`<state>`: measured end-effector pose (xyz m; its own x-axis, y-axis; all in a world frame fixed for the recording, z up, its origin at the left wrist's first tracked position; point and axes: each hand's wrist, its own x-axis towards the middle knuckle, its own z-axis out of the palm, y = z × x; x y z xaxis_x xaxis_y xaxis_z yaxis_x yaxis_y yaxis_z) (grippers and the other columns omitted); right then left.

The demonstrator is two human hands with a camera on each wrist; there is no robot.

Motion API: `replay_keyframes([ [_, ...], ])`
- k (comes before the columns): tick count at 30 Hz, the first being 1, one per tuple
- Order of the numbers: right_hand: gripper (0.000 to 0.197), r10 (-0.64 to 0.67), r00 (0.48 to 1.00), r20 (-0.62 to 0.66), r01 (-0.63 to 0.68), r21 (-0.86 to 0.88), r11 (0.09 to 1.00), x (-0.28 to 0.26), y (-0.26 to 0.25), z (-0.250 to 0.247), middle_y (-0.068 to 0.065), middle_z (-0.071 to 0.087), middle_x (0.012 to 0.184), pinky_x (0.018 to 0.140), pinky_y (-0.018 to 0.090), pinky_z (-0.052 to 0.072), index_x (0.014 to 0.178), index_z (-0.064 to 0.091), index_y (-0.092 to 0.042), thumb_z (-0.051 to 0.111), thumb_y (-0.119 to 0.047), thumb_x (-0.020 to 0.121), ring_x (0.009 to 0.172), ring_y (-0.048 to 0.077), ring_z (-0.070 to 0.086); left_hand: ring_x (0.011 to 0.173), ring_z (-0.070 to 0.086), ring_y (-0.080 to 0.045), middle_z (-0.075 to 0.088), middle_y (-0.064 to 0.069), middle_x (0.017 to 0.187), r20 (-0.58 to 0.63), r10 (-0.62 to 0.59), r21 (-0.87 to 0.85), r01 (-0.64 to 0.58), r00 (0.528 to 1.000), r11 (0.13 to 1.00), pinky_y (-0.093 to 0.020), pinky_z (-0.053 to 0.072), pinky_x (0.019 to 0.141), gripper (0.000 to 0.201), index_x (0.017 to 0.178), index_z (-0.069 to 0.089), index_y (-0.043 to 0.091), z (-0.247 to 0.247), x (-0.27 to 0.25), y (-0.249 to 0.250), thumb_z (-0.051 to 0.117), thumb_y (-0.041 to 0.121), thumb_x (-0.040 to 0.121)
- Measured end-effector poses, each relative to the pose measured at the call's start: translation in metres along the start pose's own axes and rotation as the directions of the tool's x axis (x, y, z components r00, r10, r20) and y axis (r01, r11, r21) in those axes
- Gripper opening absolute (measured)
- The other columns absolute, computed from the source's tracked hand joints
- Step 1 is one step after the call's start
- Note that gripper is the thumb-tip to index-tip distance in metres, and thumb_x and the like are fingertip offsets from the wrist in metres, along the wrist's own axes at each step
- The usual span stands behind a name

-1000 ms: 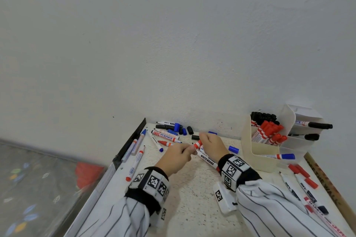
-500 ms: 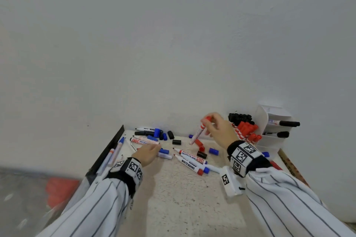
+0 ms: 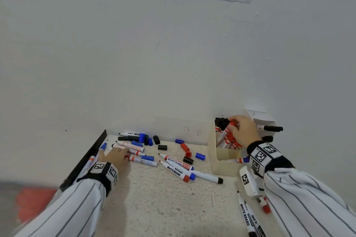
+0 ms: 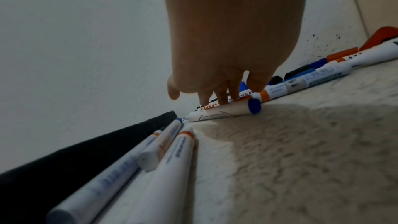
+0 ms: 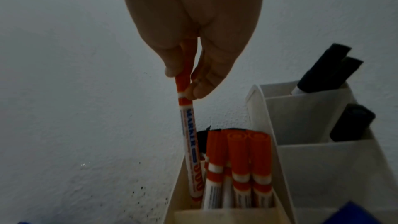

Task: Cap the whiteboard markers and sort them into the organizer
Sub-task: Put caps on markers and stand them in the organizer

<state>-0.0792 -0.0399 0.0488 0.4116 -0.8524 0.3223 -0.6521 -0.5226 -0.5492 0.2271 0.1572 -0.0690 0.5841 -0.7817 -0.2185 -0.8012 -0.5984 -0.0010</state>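
Carried from above the bench since half a second ago, a capped red marker is being pinched by the right hand and lowered among the red ones in the organizer for colour sorting, while loose markers are being touched by the left hand, its fingers spread, probably for picking.

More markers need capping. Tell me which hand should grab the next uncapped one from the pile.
Left. The left hand already rests on the pile of markers; the right hand holds a red marker over the organizer.
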Motion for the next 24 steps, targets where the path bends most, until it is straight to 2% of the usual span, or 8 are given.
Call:
replay_keyframes([
  [2, 0.018, 0.043, 0.999, 0.023, -0.044, 0.052, 0.998, -0.002, 0.003, 0.007, 0.004, 0.058, 0.090, 0.059, 0.006, 0.038, 0.105, 0.054, -0.009, 0.056, -0.003, 0.088, 0.075, 0.014, 0.054, 0.137, 0.025, -0.014, 0.028, 0.006, 0.149, -0.054, -0.016, 0.032, 0.018, 0.998, 0.999, -0.051, 0.016, 0.112, 0.047, 0.142, 0.029, 0.032, 0.001, 0.001, -0.003, 0.031, 0.029, 0.095],
  [4, 0.008, 0.070, 0.996, 0.054, -0.071, 0.017, 0.997, -0.002, 0.006, 0.013, 0.006, 0.060, 0.086, 0.054, 0.011, 0.036, 0.090, 0.055, -0.010, 0.059, -0.005, 0.086, 0.074, 0.017, 0.055, 0.139, 0.019, -0.013, 0.022, 0.008, 0.152, -0.055, -0.014, 0.022, 0.015, 0.998, 1.000, -0.052, 0.014, 0.113, 0.047, 0.143, 0.026, 0.031, 0.002, 0.004, -0.006, 0.030, 0.023, 0.097],
  [9, 0.009, 0.084, 0.992, 0.099, -0.072, -0.124, 0.990, 0.002, 0.015, 0.030, 0.010, 0.061, 0.093, 0.087, 0.032, 0.044, 0.078, 0.057, -0.013, 0.060, -0.008, 0.085, 0.093, 0.025, 0.057, 0.132, 0.034, -0.013, 0.035, 0.007, 0.144, -0.094, 0.006, 0.014, -0.005, 0.996, 1.000, -0.051, 0.011, 0.113, 0.045, 0.136, 0.035, 0.030, -0.003, 0.006, -0.002, 0.033, 0.013, 0.094],
  [13, 0.010, 0.001, 1.000, -0.004, -0.002, -0.125, 0.992, 0.002, 0.011, 0.040, 0.002, 0.051, 0.092, 0.091, 0.039, 0.044, 0.077, 0.059, -0.015, 0.058, -0.008, 0.084, 0.092, 0.023, 0.054, 0.130, 0.032, -0.018, 0.036, 0.003, 0.137, -0.121, 0.033, 0.099, -0.021, 0.992, 0.995, -0.049, 0.016, 0.110, 0.041, 0.133, 0.039, 0.034, -0.005, 0.009, -0.002, 0.039, 0.020, 0.095],
  [16, 0.007, -0.130, 0.985, -0.117, 0.123, -0.061, 0.991, -0.003, -0.003, 0.044, -0.001, 0.050, 0.096, 0.084, 0.029, 0.044, 0.086, 0.063, -0.009, 0.057, -0.005, 0.084, 0.087, 0.015, 0.051, 0.126, 0.037, -0.016, 0.042, 0.004, 0.133, -0.136, 0.033, 0.061, -0.025, 0.990, 0.998, -0.044, 0.023, 0.109, 0.034, 0.127, 0.045, 0.032, -0.008, 0.016, -0.002, 0.040, 0.023, 0.095],
  [18, 0.009, -0.212, 0.970, -0.123, 0.212, -0.009, 0.977, -0.006, -0.019, 0.048, -0.004, 0.048, 0.096, 0.082, 0.020, 0.038, 0.089, 0.062, -0.008, 0.056, -0.003, 0.084, 0.086, 0.008, 0.048, 0.125, 0.040, -0.016, 0.046, 0.005, 0.131, -0.106, 0.036, 0.041, -0.031, 0.994, 0.999, -0.044, 0.022, 0.108, 0.033, 0.126, 0.045, 0.030, -0.010, 0.018, -0.001, 0.039, 0.022, 0.095],
  [21, 0.010, -0.292, 0.956, -0.024, 0.293, 0.064, 0.954, -0.006, -0.043, 0.062, -0.006, 0.050, 0.094, 0.074, 0.010, 0.033, 0.091, 0.061, -0.011, 0.055, -0.006, 0.086, 0.074, -0.003, 0.042, 0.127, 0.035, -0.019, 0.043, 0.003, 0.133, -0.092, 0.063, 0.059, -0.058, 0.994, 0.997, -0.045, 0.020, 0.108, 0.035, 0.129, 0.043, 0.034, -0.011, 0.017, 0.000, 0.039, 0.025, 0.096],
  [24, 0.014, -0.286, 0.942, 0.176, 0.267, 0.128, 0.955, 0.000, -0.063, 0.087, -0.007, 0.053, 0.096, 0.069, 0.006, 0.034, 0.098, 0.061, -0.015, 0.054, -0.009, 0.088, 0.070, -0.005, 0.043, 0.129, 0.030, -0.021, 0.040, 0.002, 0.135, -0.088, 0.052, 0.039, -0.049, 0.995, 0.998, -0.047, 0.020, 0.108, 0.036, 0.131, 0.043, 0.035, -0.009, 0.019, -0.002, 0.039, 0.026, 0.097],
])
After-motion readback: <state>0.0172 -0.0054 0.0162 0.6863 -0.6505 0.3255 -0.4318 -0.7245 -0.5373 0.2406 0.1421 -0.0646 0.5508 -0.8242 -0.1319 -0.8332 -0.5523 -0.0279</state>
